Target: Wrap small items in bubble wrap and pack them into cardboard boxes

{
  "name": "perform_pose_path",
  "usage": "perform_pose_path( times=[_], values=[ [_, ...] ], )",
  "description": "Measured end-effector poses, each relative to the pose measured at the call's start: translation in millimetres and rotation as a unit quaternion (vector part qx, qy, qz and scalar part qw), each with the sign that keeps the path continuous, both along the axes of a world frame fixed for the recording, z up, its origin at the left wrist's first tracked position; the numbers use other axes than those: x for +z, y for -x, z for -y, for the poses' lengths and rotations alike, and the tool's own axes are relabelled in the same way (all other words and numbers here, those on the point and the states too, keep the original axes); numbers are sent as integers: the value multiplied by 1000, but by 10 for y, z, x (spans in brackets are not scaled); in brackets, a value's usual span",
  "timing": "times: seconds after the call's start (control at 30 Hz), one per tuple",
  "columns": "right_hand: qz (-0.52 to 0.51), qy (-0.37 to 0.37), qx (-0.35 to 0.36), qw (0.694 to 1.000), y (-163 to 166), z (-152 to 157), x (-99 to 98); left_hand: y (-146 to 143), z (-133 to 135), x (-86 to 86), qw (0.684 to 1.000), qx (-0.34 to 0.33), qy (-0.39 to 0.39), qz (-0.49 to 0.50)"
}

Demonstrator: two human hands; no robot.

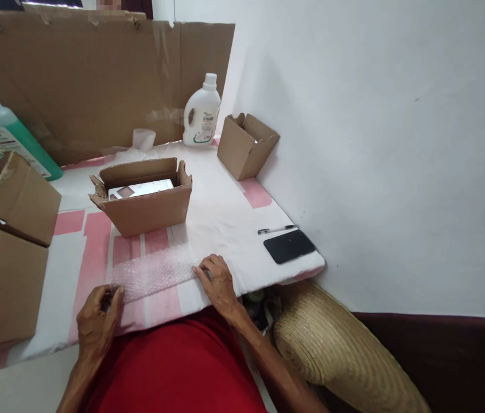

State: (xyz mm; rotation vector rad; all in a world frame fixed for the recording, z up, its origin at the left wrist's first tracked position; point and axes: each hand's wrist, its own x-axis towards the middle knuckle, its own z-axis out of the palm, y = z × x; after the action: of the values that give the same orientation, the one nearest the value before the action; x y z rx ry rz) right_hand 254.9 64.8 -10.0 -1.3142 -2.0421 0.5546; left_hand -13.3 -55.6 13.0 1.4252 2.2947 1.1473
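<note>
A sheet of clear bubble wrap (154,274) lies flat near the front edge of the table (220,212). My left hand (96,327) pinches its left end with curled fingers. My right hand (218,284) rests on its right end, fingers pressing down on the edge. Just behind the wrap stands an open cardboard box (145,198) with a white flat item (141,189) inside.
A small empty carton (246,146) tilts against the white wall beside a white detergent bottle (201,112). A pen (275,229) and black phone (289,246) lie at the right edge. Larger cartons (5,252) and a green bottle (7,137) sit left. A straw hat (337,350) lies below.
</note>
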Motion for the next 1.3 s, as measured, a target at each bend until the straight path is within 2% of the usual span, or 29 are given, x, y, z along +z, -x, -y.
perform_pose_path(
  times=[0.37,0.5,0.6,0.7,0.77,0.83,0.9,0.97,1.1,1.3],
  values=[
    [28,-8,-35,999,83,57,4,-39,9,-57,996,-2,-32,-85],
    [34,-6,-42,999,85,55,-1,-62,43,-21,994,13,-36,-101],
    [32,8,-60,998,87,88,24,-138,100,37,984,34,-65,-159],
    [29,-24,-89,995,170,189,114,-261,126,31,966,-28,-94,-241],
    [43,-70,-15,997,308,283,190,-346,101,-46,952,-114,-77,-272],
    [62,-99,124,985,494,367,239,-407,49,-170,935,-183,-53,-301],
    [88,-99,223,966,669,412,231,-427,-6,-302,918,-207,-41,-337],
    [116,-84,252,957,768,406,167,-411,-45,-397,907,-209,-40,-364],
    [147,-69,233,959,639,301,-3,-367,-60,-425,899,-218,-26,-380],
    [196,-26,120,973,246,162,-91,-283,-75,-319,911,-217,16,-351]
  ],
)
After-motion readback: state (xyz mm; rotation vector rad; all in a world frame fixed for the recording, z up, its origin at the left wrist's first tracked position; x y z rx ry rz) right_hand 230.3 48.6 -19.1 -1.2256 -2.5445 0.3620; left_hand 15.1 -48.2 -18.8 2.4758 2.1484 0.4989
